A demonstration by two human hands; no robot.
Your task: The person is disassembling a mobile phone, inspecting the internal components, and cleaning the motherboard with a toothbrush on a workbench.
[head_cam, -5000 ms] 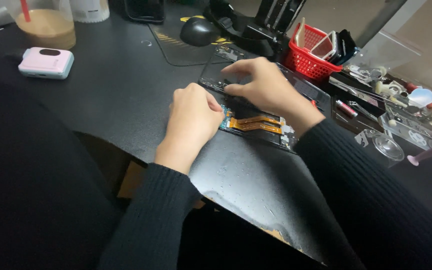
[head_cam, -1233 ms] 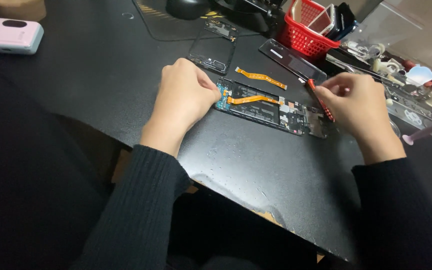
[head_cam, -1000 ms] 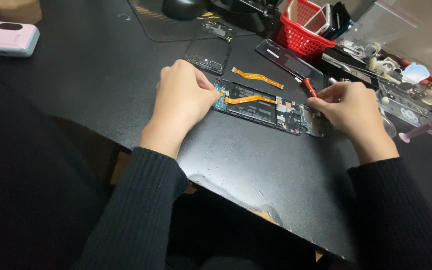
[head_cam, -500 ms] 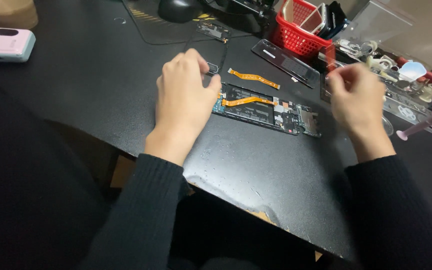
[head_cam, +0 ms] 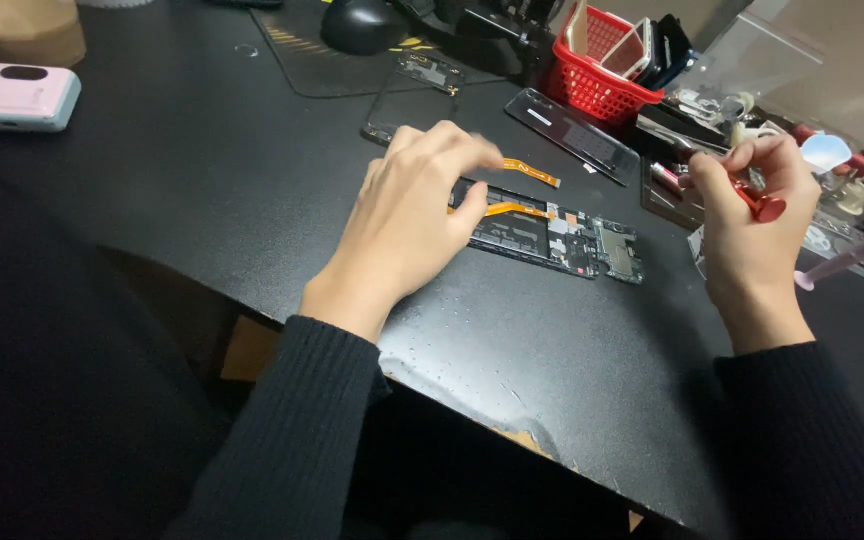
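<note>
An opened phone body [head_cam: 562, 235] with bare circuit boards and an orange flex cable [head_cam: 512, 209] lies on the black table [head_cam: 182, 190]. My left hand [head_cam: 407, 215] rests over its left end, thumb on the frame, fingers stretched toward a loose orange flex strip [head_cam: 530, 172] just behind. My right hand [head_cam: 752, 225] is raised to the right of the phone, fingers closed on a small red-handled screwdriver [head_cam: 760, 205].
A red basket [head_cam: 602, 85] with phone parts stands at the back. A dark glass panel [head_cam: 572, 122] and a phone frame [head_cam: 407, 95] lie behind the phone. A pink box [head_cam: 17, 97] sits far left, a black mouse [head_cam: 362, 22] at the top, tool trays [head_cam: 852, 200] at right.
My right hand has lifted away from the phone's right end with the red screwdriver. My left hand has shifted a little, its fingers reaching toward the loose flex strip.
</note>
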